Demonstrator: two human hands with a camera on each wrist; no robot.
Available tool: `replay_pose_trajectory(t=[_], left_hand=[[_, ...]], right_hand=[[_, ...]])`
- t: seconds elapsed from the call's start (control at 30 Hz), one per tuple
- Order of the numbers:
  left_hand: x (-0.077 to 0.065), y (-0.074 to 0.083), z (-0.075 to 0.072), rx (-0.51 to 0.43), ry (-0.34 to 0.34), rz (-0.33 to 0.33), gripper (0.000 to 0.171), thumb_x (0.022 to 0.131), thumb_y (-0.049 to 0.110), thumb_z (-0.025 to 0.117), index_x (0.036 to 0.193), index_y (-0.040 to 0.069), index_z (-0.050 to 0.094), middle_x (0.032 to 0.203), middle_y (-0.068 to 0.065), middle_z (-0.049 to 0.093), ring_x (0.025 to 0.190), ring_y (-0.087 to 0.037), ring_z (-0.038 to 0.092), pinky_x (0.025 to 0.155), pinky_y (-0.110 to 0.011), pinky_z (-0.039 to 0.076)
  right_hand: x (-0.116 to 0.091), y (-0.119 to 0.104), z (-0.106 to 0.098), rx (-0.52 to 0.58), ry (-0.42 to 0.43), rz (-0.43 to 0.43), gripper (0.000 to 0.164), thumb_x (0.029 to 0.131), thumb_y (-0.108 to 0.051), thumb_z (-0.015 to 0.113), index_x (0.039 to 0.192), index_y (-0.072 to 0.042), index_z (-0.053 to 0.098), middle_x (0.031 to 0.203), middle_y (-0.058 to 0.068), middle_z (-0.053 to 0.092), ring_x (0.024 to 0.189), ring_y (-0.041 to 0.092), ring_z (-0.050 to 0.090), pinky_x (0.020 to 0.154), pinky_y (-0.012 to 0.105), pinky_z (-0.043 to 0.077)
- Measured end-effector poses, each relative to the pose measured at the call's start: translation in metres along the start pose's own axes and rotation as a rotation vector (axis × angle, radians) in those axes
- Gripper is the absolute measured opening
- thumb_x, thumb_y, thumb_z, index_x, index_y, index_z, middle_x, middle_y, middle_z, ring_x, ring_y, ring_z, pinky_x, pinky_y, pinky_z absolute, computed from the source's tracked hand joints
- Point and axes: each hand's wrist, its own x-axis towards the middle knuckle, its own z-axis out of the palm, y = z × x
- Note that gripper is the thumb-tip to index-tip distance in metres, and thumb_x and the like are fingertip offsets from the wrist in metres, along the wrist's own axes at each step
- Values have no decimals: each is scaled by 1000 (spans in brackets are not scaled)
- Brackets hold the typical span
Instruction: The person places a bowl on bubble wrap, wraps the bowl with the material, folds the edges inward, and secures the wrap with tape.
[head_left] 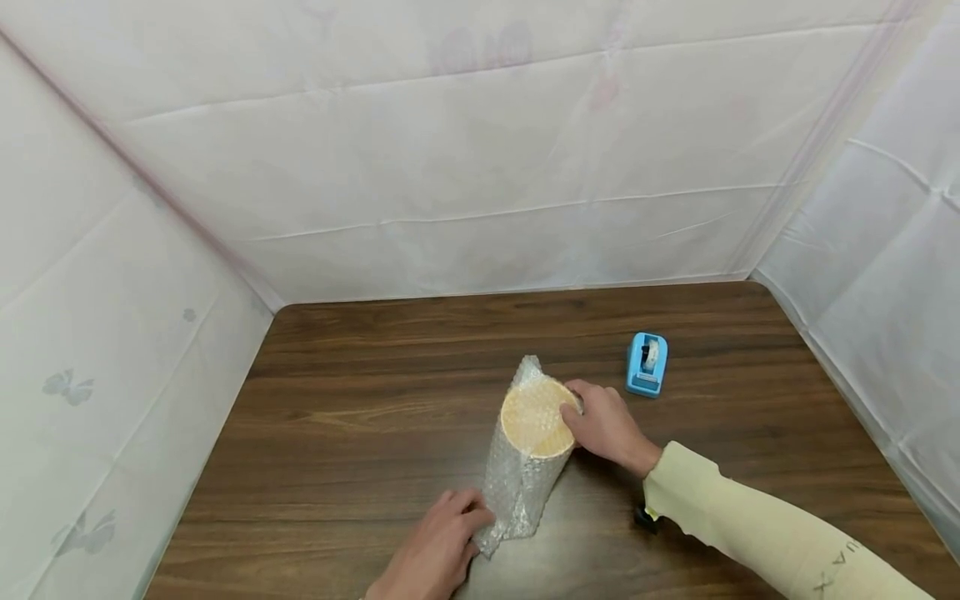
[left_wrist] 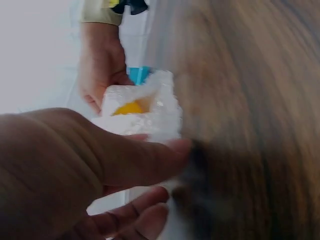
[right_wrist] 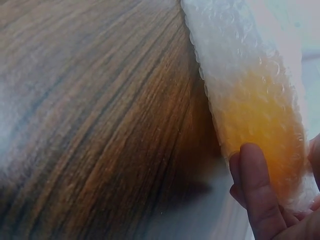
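Note:
A round yellow object [head_left: 534,421] shows through clear bubble wrap [head_left: 517,492], which extends past it toward the front of the table. My right hand [head_left: 607,423] grips the wrapped object at its right side, thumb over the top. In the right wrist view its fingers [right_wrist: 257,185] lie against the bubble wrap over the yellow part. At the near end, my left hand [head_left: 442,537] pinches the loose corner of the wrap. The left wrist view shows that end of the wrap standing open, with some yellow [left_wrist: 129,107] inside, beyond the left thumb.
A blue tape dispenser [head_left: 647,364] with a roll of tape stands beyond the right hand on the dark wood table [head_left: 360,408]. White sheeting [head_left: 480,167] encloses the back and both sides. A small black device [head_left: 645,517] sits under the right wrist.

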Motion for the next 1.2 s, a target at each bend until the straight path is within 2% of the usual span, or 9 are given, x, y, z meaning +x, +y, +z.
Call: replay_pose_trajectory(t=[0.17,0.3,0.47,0.63,0.8,0.93,1.03,1.13,1.2], left_hand=[[5,-2,6,130,119,101,19,85,5,78,81,23,72,91,10,62,80,-8,50,72,-20,46],[7,0,5,195,118,170,18,84,8,78,76,22,68,86,11,60,82,-7,57,75,-22,50],[11,3,0,141,85,195,21,84,2,74,82,20,64,90,11,60,75,-1,56,63,-17,45],[11,4,-4,50,164,210,20,87,1,74,90,19,65,93,12,62,68,2,56,57,-12,43],[13,3,-6,-18,199,272,18,86,7,79,94,19,68,97,12,67,78,3,62,67,-10,49],[19,2,-8,46,272,356,18,84,3,77,87,20,71,101,10,68,88,-4,64,77,-16,52],[26,2,-10,79,309,417,16,92,9,72,83,21,69,115,6,70,109,-11,66,94,-25,54],[32,2,-12,77,296,464,13,99,13,64,89,20,66,125,4,71,127,-17,65,109,-32,52],[35,2,-13,65,262,471,9,101,12,62,96,19,66,123,6,72,131,-17,64,112,-34,50]], right_hand=[[0,-2,1,-31,-8,1,36,101,-16,61,133,1,65,78,2,71,57,7,60,57,25,51],[-3,-2,3,-57,-7,-2,35,101,-15,62,131,2,67,80,3,73,58,7,59,59,26,50],[-4,-1,3,-78,10,-26,34,101,-14,61,130,2,67,76,2,71,55,6,58,57,25,49],[-2,1,2,-105,33,-49,33,100,-12,59,129,1,68,65,-3,63,50,6,54,50,24,45],[-1,1,1,-121,35,-63,32,101,-13,59,129,0,68,63,-4,61,49,6,52,50,25,44],[-2,-1,2,-146,27,-69,31,102,-13,59,129,-1,68,63,-4,59,49,6,51,50,24,43],[-3,-2,3,-160,24,-77,31,102,-13,59,128,-1,68,63,-4,58,49,6,51,49,24,42],[-4,-3,4,-173,23,-84,31,102,-14,60,128,0,68,63,-4,57,49,6,50,48,23,41],[-4,-3,5,-180,22,-88,30,102,-14,61,128,0,68,63,-4,57,49,5,50,48,23,41]])
